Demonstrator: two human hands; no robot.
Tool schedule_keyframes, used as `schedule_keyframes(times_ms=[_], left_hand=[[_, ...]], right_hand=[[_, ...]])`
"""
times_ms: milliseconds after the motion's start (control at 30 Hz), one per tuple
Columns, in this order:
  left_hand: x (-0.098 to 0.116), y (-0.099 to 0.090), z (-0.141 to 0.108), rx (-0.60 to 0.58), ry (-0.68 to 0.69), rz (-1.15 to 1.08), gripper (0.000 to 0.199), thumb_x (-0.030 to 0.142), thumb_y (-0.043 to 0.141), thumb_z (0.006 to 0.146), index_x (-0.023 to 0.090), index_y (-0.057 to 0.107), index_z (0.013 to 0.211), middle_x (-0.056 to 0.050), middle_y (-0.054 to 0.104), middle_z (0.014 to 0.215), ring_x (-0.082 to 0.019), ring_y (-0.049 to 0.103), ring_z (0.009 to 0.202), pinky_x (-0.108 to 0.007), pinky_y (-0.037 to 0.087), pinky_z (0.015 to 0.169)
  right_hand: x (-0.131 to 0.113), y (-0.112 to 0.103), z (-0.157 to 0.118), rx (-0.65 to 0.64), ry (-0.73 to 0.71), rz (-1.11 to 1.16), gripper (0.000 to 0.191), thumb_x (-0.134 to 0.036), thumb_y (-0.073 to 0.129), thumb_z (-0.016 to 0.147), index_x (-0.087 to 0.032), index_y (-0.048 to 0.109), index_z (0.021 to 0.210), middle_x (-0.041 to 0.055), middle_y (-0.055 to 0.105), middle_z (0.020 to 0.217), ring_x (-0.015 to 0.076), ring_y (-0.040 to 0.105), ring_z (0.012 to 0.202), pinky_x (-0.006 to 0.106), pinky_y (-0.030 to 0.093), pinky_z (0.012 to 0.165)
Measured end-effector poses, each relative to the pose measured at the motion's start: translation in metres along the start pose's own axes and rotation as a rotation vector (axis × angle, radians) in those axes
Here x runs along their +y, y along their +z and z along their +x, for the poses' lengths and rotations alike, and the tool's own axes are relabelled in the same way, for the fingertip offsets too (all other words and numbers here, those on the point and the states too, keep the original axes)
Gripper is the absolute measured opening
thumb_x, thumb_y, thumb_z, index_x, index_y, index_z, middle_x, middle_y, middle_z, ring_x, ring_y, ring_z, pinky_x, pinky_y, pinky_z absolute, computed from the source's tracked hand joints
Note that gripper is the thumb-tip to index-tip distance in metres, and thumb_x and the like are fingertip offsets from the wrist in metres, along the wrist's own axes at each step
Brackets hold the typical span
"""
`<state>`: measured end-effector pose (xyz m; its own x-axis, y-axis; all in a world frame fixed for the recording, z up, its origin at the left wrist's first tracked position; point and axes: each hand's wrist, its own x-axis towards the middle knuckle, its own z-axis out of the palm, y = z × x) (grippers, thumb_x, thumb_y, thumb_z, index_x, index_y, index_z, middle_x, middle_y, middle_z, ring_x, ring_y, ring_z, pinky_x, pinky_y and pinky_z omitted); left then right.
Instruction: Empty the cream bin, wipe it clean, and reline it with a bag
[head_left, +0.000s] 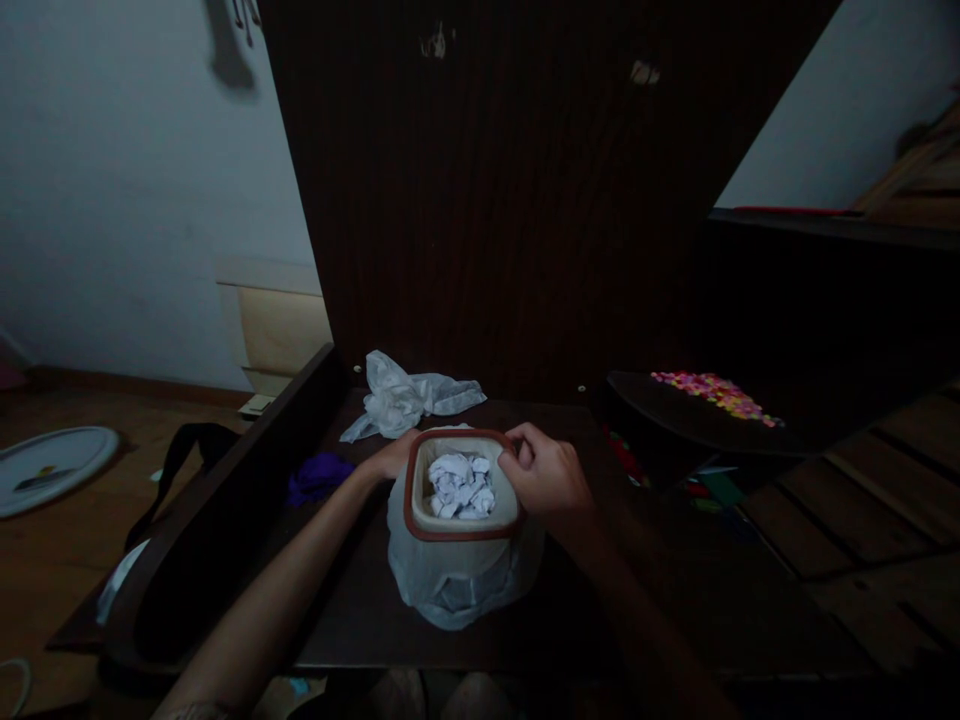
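Note:
A small square trash bin with a brown rim stands upright in front of me. A thin whitish plastic bag hangs loosely around its outside. Crumpled white paper lies inside. My right hand is closed at the rim's far right corner, thumb by the edge and fingers curled. At the far left side of the bin is my left hand, touching it, its fingers hidden behind the rim and bag. Behind the bin, a second crumpled whitish plastic bag lies on the dark wooden surface.
A purple crumpled item lies left of the bin, beside a raised dark side board. A tall dark panel rises behind. To the right, a dark shelf bears many small colourful pieces. A white oval lid-like object is on the floor.

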<state>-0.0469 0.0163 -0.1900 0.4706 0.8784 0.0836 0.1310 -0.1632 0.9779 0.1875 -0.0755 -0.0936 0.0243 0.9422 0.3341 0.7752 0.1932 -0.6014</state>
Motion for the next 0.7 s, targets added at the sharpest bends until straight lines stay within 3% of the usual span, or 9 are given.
schedule_keyframes(times_ms=[167,333,500,567,700], left_hand=[[-0.002,0.01,-0.001,0.031,0.029,-0.023,0.035,0.042,0.087,0.054,0.022,0.078,0.08,-0.009,0.08,0.079,-0.036,0.071,0.084,-0.048,0.06,0.07],[0.002,0.015,-0.005,0.058,0.038,-0.04,0.033,0.051,0.084,0.057,0.022,0.075,0.07,-0.009,0.08,0.078,-0.034,0.072,0.082,-0.047,0.061,0.073],[0.005,0.007,-0.008,0.08,0.0,-0.011,0.039,0.047,0.087,0.054,0.019,0.077,0.079,-0.008,0.08,0.081,-0.032,0.073,0.083,-0.044,0.061,0.076],[0.009,-0.001,-0.007,0.135,-0.007,0.003,0.046,0.049,0.084,0.058,0.016,0.077,0.09,-0.01,0.08,0.09,-0.033,0.073,0.09,-0.045,0.06,0.082],[0.034,-0.013,-0.019,0.351,0.034,0.035,0.053,0.056,0.067,0.08,0.016,0.071,0.114,-0.014,0.072,0.123,-0.032,0.065,0.119,-0.049,0.049,0.106]], right_hand=[[-0.001,0.001,0.001,-0.005,0.027,0.008,0.008,-0.018,0.057,0.073,-0.021,0.065,0.073,-0.0056,0.046,0.048,0.0131,0.045,0.047,0.026,0.026,0.051],[0.002,0.001,0.001,0.012,0.058,-0.013,0.008,-0.019,0.057,0.074,-0.021,0.065,0.071,-0.0059,0.043,0.046,0.0134,0.045,0.046,0.027,0.025,0.051],[0.005,0.002,0.003,-0.044,0.072,-0.055,0.012,-0.02,0.058,0.074,-0.019,0.069,0.076,-0.0048,0.047,0.05,0.0142,0.047,0.049,0.027,0.027,0.053],[0.005,0.002,0.005,-0.059,0.062,-0.073,0.013,-0.021,0.058,0.074,-0.019,0.07,0.078,-0.0039,0.05,0.052,0.0147,0.049,0.051,0.027,0.028,0.055],[0.005,0.003,0.007,-0.061,0.043,-0.112,0.014,-0.021,0.059,0.074,-0.02,0.072,0.08,-0.0024,0.054,0.054,0.0154,0.051,0.052,0.028,0.028,0.057]])
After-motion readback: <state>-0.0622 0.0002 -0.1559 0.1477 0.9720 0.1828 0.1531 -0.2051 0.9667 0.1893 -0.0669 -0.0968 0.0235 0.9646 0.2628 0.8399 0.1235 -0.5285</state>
